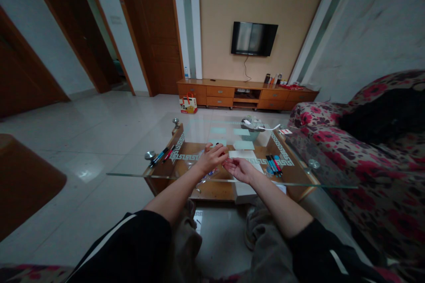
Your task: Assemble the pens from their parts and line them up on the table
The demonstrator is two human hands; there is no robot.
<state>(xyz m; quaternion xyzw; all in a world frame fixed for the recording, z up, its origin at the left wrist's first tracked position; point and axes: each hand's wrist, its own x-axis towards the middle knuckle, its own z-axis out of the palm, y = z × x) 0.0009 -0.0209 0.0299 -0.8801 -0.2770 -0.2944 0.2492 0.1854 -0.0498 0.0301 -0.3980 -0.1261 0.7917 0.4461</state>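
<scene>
Above the middle of a glass coffee table [129, 174], my two hands meet at the fingertips. My left hand [212, 159] is back up, its fingers bent and closed; a small dark spot shows at its far edge. Turned palm up, my right hand [241, 170] brings its thumb and fingers together against the left fingertips. Whatever they hold is too small and hidden to name. Clear plastic packaging [207, 177] lies beneath the left hand. Several blue, red and black pens [274, 166] lie right of the hands, and further pens [161, 157] lie at the left.
A white box [245, 192] shows through the glass near my knees. Farther back are a green basket [253, 134] and a small card [285, 131]. A flowered sofa [318, 119] flanks the table's right side. A low TV cabinet [219, 91] and a paper bag [188, 105] stand beyond.
</scene>
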